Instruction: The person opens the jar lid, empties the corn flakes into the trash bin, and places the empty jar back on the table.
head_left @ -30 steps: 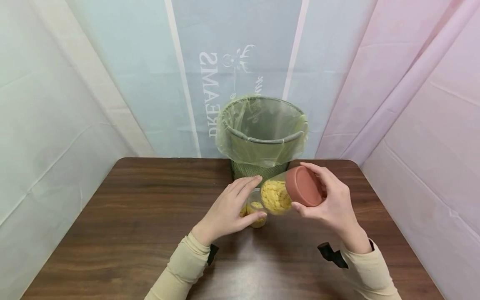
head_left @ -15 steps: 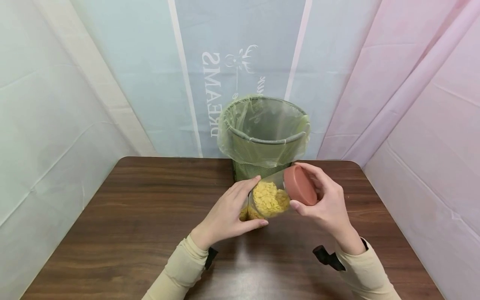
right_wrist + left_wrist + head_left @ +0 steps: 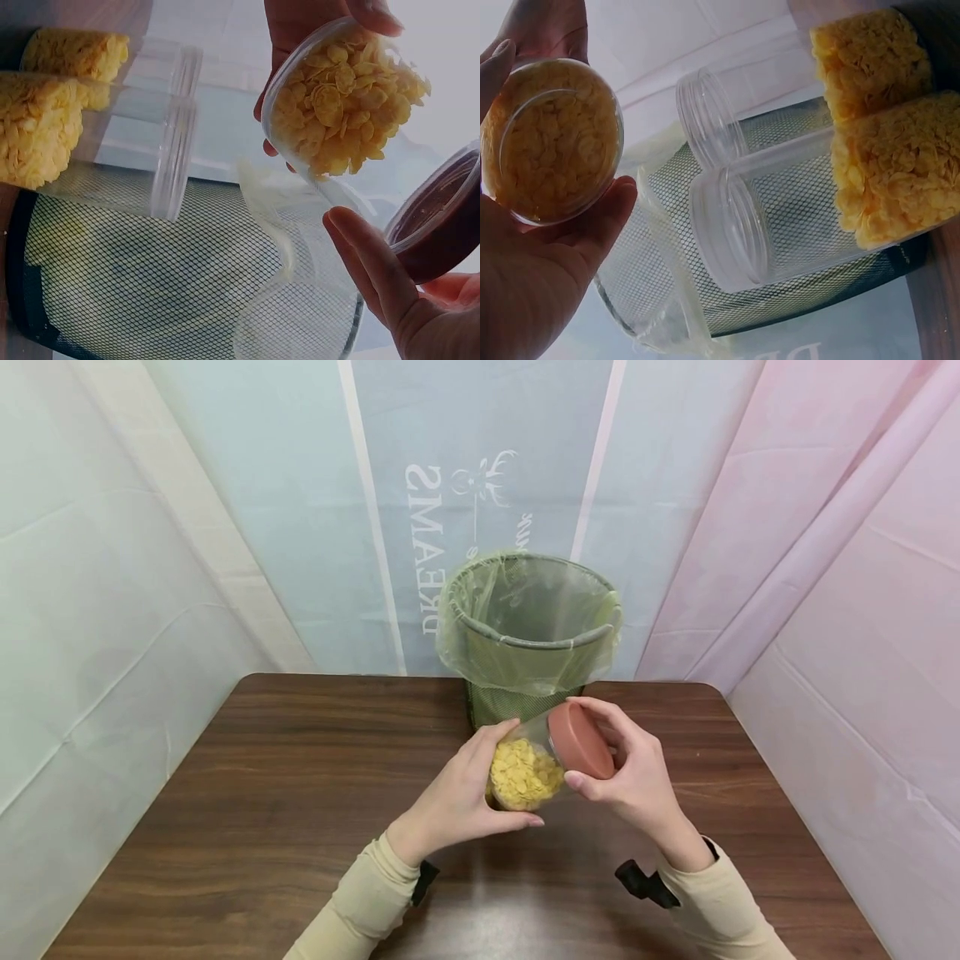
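Observation:
A clear jar (image 3: 527, 774) of yellow corn flakes is held tilted above the table, its reddish-brown lid (image 3: 582, 742) at the upper right. My left hand (image 3: 452, 799) holds the base end, fingers along the far side and thumb beneath. My right hand (image 3: 639, 781) grips the lid, with fingers over its top edge and the thumb at its lower rim. In the right wrist view the flakes (image 3: 341, 101) are heaped toward the base. Two more clear jars, a nearer one (image 3: 731, 225) and another (image 3: 709, 112), stand lidless, partly filled with flakes; my left hand mostly hides them in the head view.
Behind the jars, a mesh waste bin (image 3: 525, 703) with a pale green liner (image 3: 487, 656) stands at the back edge of the dark wooden table (image 3: 300, 793). Fabric curtains (image 3: 300, 527) enclose the back and both sides.
My right hand has brought the lidded jar leftward and slightly down. Its base has moved between the fingers and thumb of my left hand, now covering the standing jars more.

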Demonstrator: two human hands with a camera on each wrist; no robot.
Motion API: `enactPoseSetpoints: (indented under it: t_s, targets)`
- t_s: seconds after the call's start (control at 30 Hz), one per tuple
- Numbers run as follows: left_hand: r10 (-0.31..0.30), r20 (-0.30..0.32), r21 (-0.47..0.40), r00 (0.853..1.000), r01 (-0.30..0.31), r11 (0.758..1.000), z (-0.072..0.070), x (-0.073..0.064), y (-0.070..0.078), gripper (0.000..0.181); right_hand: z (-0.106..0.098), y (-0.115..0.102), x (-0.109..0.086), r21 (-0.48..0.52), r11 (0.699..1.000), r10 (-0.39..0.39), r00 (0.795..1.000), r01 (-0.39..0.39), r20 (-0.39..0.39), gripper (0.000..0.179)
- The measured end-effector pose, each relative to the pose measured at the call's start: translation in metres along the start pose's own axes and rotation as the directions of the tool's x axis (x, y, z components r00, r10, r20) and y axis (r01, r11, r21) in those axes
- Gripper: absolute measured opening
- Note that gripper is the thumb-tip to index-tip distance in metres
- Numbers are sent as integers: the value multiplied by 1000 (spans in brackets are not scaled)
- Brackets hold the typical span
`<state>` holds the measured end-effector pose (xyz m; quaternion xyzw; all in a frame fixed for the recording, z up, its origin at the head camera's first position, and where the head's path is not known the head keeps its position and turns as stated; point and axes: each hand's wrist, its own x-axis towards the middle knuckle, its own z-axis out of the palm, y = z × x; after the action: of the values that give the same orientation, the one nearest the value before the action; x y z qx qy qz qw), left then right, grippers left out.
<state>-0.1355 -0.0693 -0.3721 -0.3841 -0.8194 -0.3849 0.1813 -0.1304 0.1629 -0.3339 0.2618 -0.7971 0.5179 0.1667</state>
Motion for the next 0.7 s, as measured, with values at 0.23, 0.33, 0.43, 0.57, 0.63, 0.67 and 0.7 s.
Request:
enactPoseSetpoints:
  t_s: [0.23,0.33,0.43,0.57,0.63,0.67,0.7]
  targets:
    - [9,-17,26,1000,-8,1000,2,-1,0,100,2,2,-1,10,1000,0,1000,0,18,78]
    - [20,-22,36,1000,-19,999,2,-1,0,99,2,3,-2,19,1000,12,1000,-12,22,78]
    - [17,-29,37,999,-16,999,2,-1,1,98,2,4,-2,17,1000,21,999,-22,29,77]
    - [18,-61,48,998,-15,999,3,-2,0,99,1,4,-2,6,999,43,997,-43,58,75]
    - [22,-85,64,996,-17,998,4,-2,0,99,2,3,-1,-4,998,61,996,-60,70,72]
    - [25,-96,73,995,-18,997,4,-2,0,99,2,2,0,-8,997,73,994,-73,76,69]
    - [28,-107,88,994,-19,996,4,-2,-1,99,3,1,1,-12,996,86,993,-86,77,66]
